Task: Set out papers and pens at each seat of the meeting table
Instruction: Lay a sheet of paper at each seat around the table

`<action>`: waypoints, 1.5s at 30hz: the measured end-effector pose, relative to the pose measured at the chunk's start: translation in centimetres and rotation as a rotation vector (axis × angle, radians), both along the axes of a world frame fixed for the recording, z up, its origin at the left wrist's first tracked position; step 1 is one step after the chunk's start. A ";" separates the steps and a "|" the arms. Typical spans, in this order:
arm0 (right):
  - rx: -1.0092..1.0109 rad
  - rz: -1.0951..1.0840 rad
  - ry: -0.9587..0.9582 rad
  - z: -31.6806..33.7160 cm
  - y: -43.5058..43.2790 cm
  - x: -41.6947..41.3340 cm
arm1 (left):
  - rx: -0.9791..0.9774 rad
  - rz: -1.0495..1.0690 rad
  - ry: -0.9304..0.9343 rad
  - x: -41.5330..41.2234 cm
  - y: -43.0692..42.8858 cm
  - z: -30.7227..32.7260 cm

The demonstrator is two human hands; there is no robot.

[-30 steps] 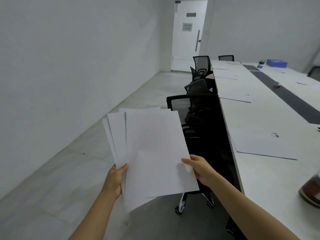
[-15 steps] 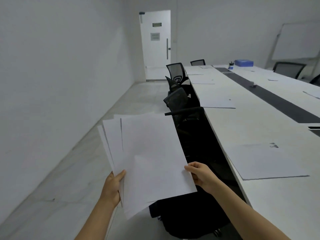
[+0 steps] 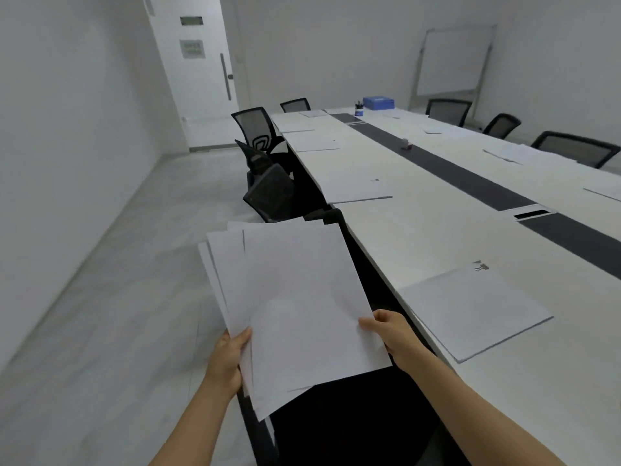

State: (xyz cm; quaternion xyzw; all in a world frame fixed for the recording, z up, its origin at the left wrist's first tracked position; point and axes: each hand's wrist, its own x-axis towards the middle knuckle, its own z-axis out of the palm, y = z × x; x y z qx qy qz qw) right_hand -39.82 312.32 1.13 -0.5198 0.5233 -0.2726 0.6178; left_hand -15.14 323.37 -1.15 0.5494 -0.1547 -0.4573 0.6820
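Fanned paper stack (image 3: 295, 304), lower centre: left hand (image 3: 232, 356) and right hand (image 3: 386, 332) are gripping opposite edges, likely readying the top sheet for the table (image 3: 437, 237).

matt paper sheets (image 3: 295, 297), smooth table (image 3: 420, 237) (white)

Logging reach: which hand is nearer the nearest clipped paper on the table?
Right. The right hand is beside the clipped paper; the left hand holds the sheets' far edge.
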 end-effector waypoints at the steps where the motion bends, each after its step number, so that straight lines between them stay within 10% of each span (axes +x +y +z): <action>1: -0.004 -0.038 -0.005 0.2 -0.8 0.5 | -0.006 -0.036 -0.011 0.8 -1.5 0.5; 25: 0.129 -0.917 -0.126 -2.9 -14.0 -3.3 | 0.079 -0.207 0.037 6.8 -18.7 0.2; 45: 0.087 -0.618 0.349 -3.2 -18.2 0.6 | 0.056 -0.154 0.031 7.6 -16.8 0.1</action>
